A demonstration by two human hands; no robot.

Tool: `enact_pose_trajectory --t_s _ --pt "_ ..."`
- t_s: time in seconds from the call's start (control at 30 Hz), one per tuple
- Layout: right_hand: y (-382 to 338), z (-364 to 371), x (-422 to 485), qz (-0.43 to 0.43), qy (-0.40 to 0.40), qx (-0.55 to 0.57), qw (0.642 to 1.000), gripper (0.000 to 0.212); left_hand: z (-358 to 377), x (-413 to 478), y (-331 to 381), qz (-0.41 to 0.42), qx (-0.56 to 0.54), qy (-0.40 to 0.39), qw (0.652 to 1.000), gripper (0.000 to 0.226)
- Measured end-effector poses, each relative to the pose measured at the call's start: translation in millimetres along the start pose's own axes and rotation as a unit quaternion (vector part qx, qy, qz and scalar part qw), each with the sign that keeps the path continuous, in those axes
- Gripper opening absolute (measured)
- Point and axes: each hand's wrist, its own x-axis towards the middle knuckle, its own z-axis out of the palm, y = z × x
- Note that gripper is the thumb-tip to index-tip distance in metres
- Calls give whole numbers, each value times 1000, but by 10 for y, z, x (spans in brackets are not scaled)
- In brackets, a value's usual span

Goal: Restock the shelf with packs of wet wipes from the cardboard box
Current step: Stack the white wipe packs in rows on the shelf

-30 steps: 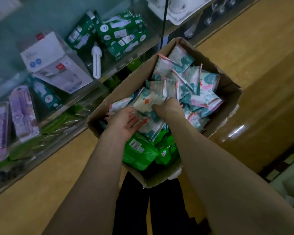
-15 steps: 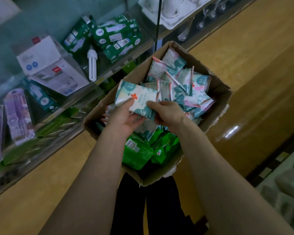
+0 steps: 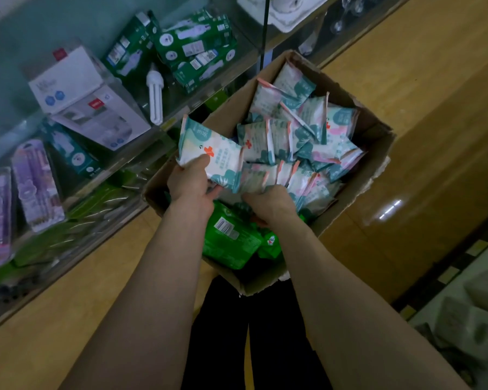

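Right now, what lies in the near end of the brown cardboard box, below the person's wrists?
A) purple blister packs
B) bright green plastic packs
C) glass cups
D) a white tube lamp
B: bright green plastic packs, one with a white barcode label, lie at the brown cardboard box's near end, while the left hand holds a white-and-teal wet-wipe pack higher up.

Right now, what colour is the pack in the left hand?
Pack: white and teal, red mark; head view.

white-teal wipes pack [image 3: 212, 156] above open cardboard box [image 3: 358, 198]
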Motion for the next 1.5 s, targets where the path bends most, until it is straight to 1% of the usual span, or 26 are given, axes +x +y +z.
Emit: enact_pose_trajectory --t_s 0.1,0.17,0.27,0.37,0.47,0.5,0.57,0.67,0.77,0.83,0.93,1.07,1.23,1.33,1.5 --pt "-69 51 70 -2 15 81 997 23 -59 19 8 9 -7 7 1000 33" --pt "-74 24 90 -15 45 127 991 15 -89 15 20 14 -12 13 1000 38" --pt "-95 -119 5 -21 90 245 965 12 -84 -42 58 21 -19 15 999 40" --pt "-137 -338 -233 -26 96 369 924 26 18 -185 85 26 -15 3 1000 38" --pt "-134 -573 -561 -44 97 468 878 48 194 -430 105 27 -3 -44 999 36" --pt "-120 -651 -679 -57 112 485 865 47 260 -534 111 27 5 -64 998 36" --pt "-75 -803 -904 -79 156 510 842 34 400 -761 106 31 19 -97 995 36" --pt "0 -1036 -1309 -105 202 573 788 19 621 -1162 56 30 31 -162 986 38" --pt "135 -1261 -1726 -124 230 619 741 12 813 -1619 -49 28 60 -221 973 34" --pt "276 -1423 -1961 -139 245 644 711 12 926 -1919 -158 27 76 -260 962 35" --pt "549 -1675 -2321 -153 273 665 678 10 1078 -2372 -382 26 102 -315 943 36" --pt "1012 -2024 -2768 -165 326 683 633 12 1246 -3036 -790 12 142 -383 913 29" --pt "1744 -2471 -3320 -172 392 689 585 7 1399 -3892 -1482 -7 193 -460 867 35" --pt "2267 -2731 -3672 -181 433 692 548 12 1432 -4432 -1961 -27 223 -503 835 37" --pt "3136 -2999 -4234 -198 495 697 479 10 1408 -5219 -2772 -75 264 -566 778 41"
